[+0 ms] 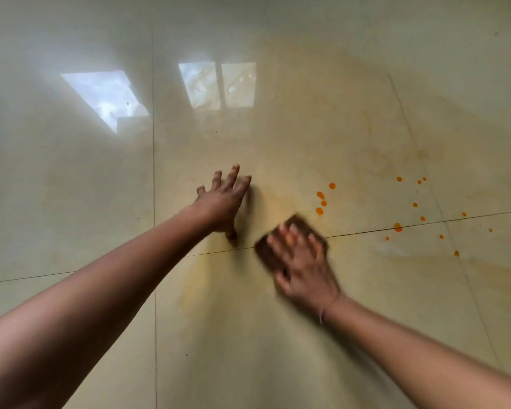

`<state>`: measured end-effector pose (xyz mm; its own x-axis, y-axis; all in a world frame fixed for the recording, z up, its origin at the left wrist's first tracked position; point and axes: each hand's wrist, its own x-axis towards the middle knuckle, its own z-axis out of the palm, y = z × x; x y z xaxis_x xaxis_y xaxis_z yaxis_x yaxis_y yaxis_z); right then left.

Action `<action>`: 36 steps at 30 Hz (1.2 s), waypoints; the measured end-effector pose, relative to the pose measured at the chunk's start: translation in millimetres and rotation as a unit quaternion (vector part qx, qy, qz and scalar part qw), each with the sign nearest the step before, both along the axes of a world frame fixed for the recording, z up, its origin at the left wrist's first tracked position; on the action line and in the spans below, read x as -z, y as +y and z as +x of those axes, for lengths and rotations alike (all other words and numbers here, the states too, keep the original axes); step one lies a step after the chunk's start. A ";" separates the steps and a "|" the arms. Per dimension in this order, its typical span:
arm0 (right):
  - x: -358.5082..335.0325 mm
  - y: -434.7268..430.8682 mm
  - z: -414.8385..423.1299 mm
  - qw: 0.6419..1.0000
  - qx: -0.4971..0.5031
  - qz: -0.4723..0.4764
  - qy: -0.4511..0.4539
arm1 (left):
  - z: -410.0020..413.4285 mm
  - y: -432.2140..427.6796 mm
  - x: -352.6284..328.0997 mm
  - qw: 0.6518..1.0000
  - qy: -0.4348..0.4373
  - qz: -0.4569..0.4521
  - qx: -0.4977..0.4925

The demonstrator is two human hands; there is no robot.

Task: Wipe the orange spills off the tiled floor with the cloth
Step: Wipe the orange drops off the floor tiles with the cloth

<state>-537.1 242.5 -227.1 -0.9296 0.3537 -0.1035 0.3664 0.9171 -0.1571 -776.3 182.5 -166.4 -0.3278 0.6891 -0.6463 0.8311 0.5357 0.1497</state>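
Cloth (267, 255) sits under your right hand (306, 276), fingers (289, 240) spread. Your left hand (223, 202), fingers spread, rests left of it; orange spills (322, 202) lie right.

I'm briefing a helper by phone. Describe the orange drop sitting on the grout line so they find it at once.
Find the brown cloth under the right hand and follow the dark grout line rightward from it. Pass below the cluster of four drops; the next orange drop lies right on the line. It is the biggest in the scatter around it.
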 end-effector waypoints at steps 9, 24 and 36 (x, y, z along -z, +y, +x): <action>-1.0 -30.8 33.6 0.989 0.149 -0.014 0.016 | 6.5 59.6 3.9 0.999 -0.021 0.020 -0.030; 3.2 89.4 -39.6 0.958 0.287 0.004 0.010 | 10.6 64.3 11.6 0.998 -0.046 -0.010 -0.037; 5.3 122.1 -25.6 0.958 0.287 0.014 0.016 | 13.2 69.1 8.9 0.996 -0.066 -0.025 -0.060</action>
<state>-562.7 364.6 -232.4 -0.5834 0.8099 -0.0611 0.8072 0.5698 -0.1543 -763.2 251.5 -175.4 -0.3149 0.6166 -0.7216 0.7360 0.6387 0.2245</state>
